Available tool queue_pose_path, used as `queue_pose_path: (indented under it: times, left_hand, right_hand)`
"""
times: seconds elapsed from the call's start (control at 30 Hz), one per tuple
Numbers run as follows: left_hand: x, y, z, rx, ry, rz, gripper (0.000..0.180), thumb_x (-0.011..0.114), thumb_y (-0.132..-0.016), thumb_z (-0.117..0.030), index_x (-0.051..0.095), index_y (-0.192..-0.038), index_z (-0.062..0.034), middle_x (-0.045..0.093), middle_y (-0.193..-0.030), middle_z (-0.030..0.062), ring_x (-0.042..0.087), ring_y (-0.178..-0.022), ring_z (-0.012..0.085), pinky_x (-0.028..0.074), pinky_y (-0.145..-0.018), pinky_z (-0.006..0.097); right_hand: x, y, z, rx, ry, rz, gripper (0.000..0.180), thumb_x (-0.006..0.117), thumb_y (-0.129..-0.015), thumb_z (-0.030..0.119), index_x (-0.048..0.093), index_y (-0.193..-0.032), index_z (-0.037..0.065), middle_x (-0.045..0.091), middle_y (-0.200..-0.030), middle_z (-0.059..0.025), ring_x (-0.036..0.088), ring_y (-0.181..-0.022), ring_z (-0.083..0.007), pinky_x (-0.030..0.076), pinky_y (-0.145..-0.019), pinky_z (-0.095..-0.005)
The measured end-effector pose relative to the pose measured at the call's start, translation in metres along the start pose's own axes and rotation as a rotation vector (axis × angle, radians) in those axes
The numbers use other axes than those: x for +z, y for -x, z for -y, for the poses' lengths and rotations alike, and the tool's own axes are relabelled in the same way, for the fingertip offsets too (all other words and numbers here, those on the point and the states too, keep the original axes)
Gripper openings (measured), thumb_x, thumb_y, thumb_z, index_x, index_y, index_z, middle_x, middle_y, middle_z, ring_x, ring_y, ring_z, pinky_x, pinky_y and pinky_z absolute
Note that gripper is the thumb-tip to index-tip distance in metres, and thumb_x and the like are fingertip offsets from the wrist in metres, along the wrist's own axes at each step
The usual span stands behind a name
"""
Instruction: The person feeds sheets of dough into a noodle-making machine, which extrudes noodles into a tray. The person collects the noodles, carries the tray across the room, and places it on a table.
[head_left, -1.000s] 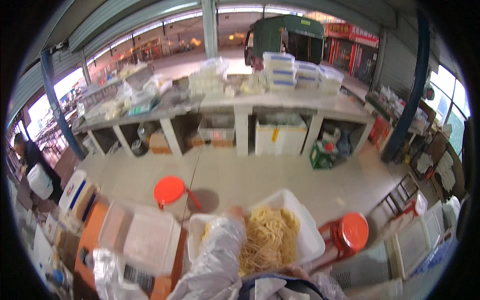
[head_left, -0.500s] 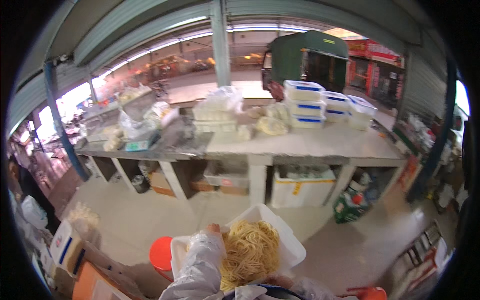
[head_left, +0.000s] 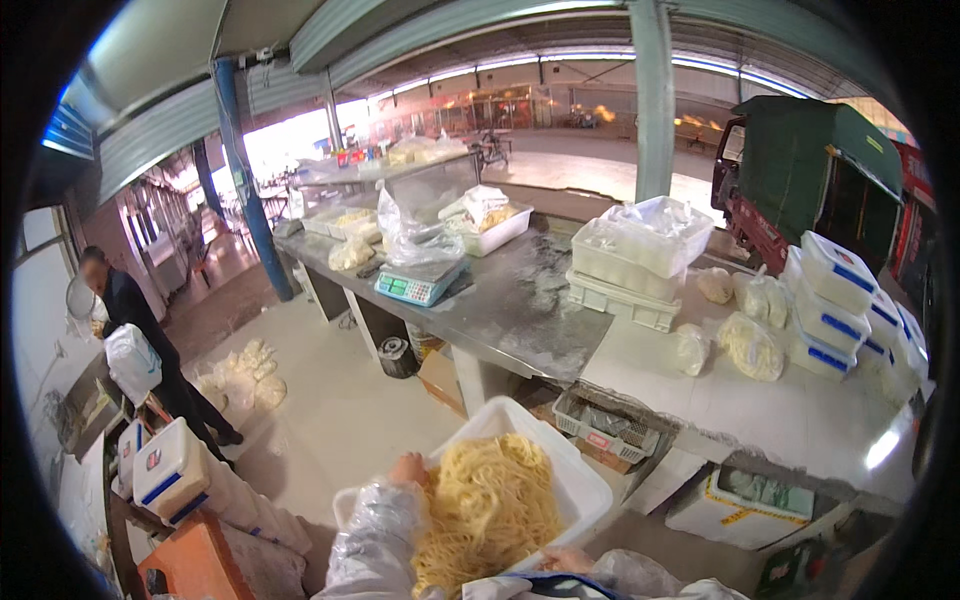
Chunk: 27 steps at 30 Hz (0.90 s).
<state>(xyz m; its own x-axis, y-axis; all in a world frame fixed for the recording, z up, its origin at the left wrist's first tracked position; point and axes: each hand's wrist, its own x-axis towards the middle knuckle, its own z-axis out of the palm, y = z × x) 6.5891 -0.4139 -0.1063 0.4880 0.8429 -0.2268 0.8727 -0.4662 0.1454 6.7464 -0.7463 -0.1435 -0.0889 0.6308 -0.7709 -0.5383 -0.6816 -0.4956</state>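
Observation:
A white plastic tub (head_left: 575,485) full of yellow noodles (head_left: 485,510) is carried low in the middle of the view. My left hand (head_left: 408,468) grips the tub's left rim, its forearm in a clear plastic sleeve (head_left: 375,540). My right hand (head_left: 565,558) shows only partly at the tub's near right edge and seems to hold it from below. The tub is close to the steel-topped counter (head_left: 520,310).
On the counter stand a scale (head_left: 415,285), stacked white tubs (head_left: 640,265), bagged noodles (head_left: 750,345) and lidded boxes (head_left: 835,300). A person (head_left: 135,340) stands at left holding a white bag. A white box (head_left: 165,470) and orange stool (head_left: 185,565) sit lower left. A green truck (head_left: 800,175) is behind.
The view has swung left and moved closer to the counter while the tub of noodles stays in both hands. The red stools have left the view; the person at left appears.

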Motion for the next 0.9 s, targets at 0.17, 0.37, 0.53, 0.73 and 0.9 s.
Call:
queue_pose_path:
  times: [0.17, 0.37, 0.53, 0.73, 0.9]
  left_hand:
    - [-0.064, -0.099, 0.002, 0.091, 0.028, -0.065, 0.043, 0.054, -0.073, -0.036, 0.054, -0.093, 0.0027, 0.053, -0.097, 0.0215, 0.053, -0.089, 0.0337, 0.046, -0.074, 0.041]
    - [-0.111, -0.23, -0.025, 0.072, -0.006, -0.07, 0.046, 0.051, -0.077, -0.042, 0.056, -0.089, 0.0018, 0.056, -0.091, 0.0199, 0.055, -0.085, 0.0335, 0.046, -0.072, 0.039]
    - [-0.159, -0.358, -0.049, 0.036, -0.093, -0.121, 0.031, 0.052, -0.076, -0.03, 0.058, -0.084, -0.0002, 0.057, -0.089, 0.0176, 0.056, -0.084, 0.033, 0.046, -0.071, 0.04]
    - [-0.152, -0.538, -0.083, 0.007, -0.067, -0.048, 0.027, 0.052, -0.073, -0.029, 0.061, -0.082, -0.006, 0.06, -0.084, 0.0128, 0.058, -0.079, 0.032, 0.047, -0.067, 0.041]
    - [-0.156, -0.644, -0.116, 0.12, -0.06, -0.022, 0.019, 0.052, -0.072, -0.022, 0.063, -0.077, -0.0066, 0.061, -0.079, 0.0126, 0.059, -0.074, 0.0301, 0.047, -0.061, 0.042]
  right_hand:
    - [-0.018, -0.054, 0.121, 0.106, -0.258, 0.074, 0.042, 0.036, -0.088, 0.034, 0.045, -0.106, -0.002, 0.058, -0.082, -0.0163, 0.056, -0.068, -0.0193, 0.046, -0.057, -0.0261]
    - [-0.046, -0.134, 0.248, -0.237, -0.167, 0.231, 0.047, 0.035, -0.088, 0.037, 0.036, -0.116, 0.0, 0.051, -0.103, -0.0198, 0.055, -0.087, -0.0258, 0.046, -0.077, -0.0361]
    - [-0.06, -0.172, 0.381, -0.323, -0.053, 0.15, 0.042, 0.035, -0.087, 0.036, 0.041, -0.112, 0.002, 0.056, -0.096, -0.0157, 0.056, -0.082, -0.0243, 0.045, -0.067, -0.0319]
    - [-0.103, -0.227, 0.488, -0.616, -0.326, -0.035, 0.029, 0.038, -0.086, 0.027, 0.05, -0.099, 0.004, 0.059, -0.086, -0.0109, 0.057, -0.072, -0.0212, 0.044, -0.055, -0.0322]
    - [-0.183, -0.287, 0.604, -0.549, -0.106, -0.537, 0.027, 0.05, -0.082, 0.033, 0.052, -0.08, 0.006, 0.054, -0.063, -0.0026, 0.048, -0.045, -0.0111, 0.037, -0.038, -0.0232]
